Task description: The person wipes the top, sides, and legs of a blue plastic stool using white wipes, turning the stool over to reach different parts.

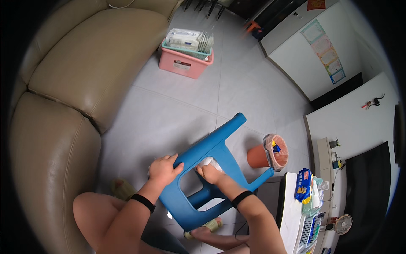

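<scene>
A blue plastic stool (213,142) is tipped on its side in front of my knees, with its legs pointing in different directions. At its left edge, my left hand (163,171) grips the blue plastic, fingers over the far side and thumb on the near face. My right hand (210,174) reaches into the opening of the stool's frame, closed around a crumpled white wipe (209,161). That wipe presses against the inner edge of the opening. Part of it is hidden by my fingers. Both wrists wear black bands.
A beige sofa (93,55) lines the left side. Beyond the stool stands a pink bin (182,67) with packages. To the right are a lined orange trash can (258,156) and a white table (289,199) bearing a blue wipes pack (303,185) and baskets.
</scene>
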`<action>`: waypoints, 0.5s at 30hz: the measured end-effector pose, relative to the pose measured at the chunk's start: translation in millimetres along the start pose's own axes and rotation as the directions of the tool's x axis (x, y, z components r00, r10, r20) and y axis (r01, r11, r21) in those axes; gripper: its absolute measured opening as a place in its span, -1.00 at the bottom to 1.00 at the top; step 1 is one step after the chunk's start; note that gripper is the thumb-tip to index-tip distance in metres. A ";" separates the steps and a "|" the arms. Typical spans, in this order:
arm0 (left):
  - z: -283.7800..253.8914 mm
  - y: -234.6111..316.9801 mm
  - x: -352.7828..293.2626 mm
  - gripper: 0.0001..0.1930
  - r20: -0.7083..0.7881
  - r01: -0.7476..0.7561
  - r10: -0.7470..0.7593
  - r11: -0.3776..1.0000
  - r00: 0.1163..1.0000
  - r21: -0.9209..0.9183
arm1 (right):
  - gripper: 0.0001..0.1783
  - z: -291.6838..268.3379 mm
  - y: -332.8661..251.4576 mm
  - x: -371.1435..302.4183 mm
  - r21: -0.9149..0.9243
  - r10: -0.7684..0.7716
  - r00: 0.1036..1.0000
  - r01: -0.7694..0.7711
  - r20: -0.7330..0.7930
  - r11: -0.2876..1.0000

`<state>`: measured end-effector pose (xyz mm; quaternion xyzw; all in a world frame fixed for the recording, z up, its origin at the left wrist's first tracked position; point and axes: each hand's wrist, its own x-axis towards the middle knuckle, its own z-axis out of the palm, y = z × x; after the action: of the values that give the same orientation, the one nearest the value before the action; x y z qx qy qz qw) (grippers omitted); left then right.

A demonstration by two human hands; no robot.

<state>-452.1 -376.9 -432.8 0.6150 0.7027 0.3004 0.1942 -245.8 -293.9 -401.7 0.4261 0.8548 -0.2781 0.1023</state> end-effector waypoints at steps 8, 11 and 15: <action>10.3 5.8 -0.8 -0.52 -0.034 -0.001 0.002 1.000 0.999 0.023 | -0.47 53.2 41.9 0.4 -0.772 0.321 0.940 -0.120 0.114 0.624; 12.7 20.0 7.1 -0.52 -0.021 -0.019 0.019 1.000 1.000 -0.011 | -0.40 74.3 68.5 -28.2 -0.685 0.308 0.950 -0.260 -0.056 0.680; 14.7 14.0 6.5 -0.49 -0.037 -0.027 0.028 1.000 0.999 0.015 | -0.37 81.0 50.9 -55.3 -0.837 0.141 0.986 -0.150 -0.088 0.526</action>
<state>-433.3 -366.9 -433.8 0.6202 0.7000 0.3093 0.1725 -176.8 -352.1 -465.4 0.3954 0.8451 0.1775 0.3130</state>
